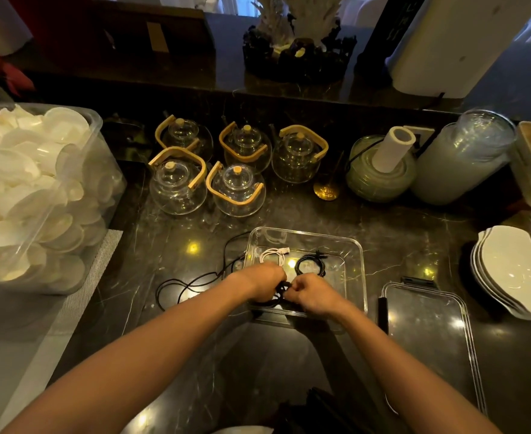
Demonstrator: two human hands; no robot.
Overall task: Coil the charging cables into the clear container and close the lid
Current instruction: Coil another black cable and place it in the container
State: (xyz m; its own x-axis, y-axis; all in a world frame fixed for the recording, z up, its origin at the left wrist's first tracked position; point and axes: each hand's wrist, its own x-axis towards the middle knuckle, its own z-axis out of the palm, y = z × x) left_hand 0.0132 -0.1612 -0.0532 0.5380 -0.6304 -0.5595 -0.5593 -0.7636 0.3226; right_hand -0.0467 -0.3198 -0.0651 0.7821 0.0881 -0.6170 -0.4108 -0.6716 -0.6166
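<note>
— How much of the job is done?

— Two cables are already coiled and put inside the clear container [356,255]. A white cable [273,254] is seen at the back left of it, and a black coiled cable [310,265] is seen just beside it, to the right. A third cable, the black cable [192,285], is being worked on now. Part of it is bunched up between the two hands. The rest is left lying loose on the dark surface [398,220], to the left of the container.

— And the lid?

— The lid [427,333] is not put on yet. It is laid flat on the surface, just to the right of the container.

— Where is the cable held?

— It is pinched by the left hand [262,285] and the right hand [312,292], over the front edge of the container. The fingers of both hands are curled tight around the dark bunch. The hands are kept close, almost touching.

— What is left, then?

— It looks like the loose part must be wound in, the coil must be dropped inside, and the lid must be closed.
</note>
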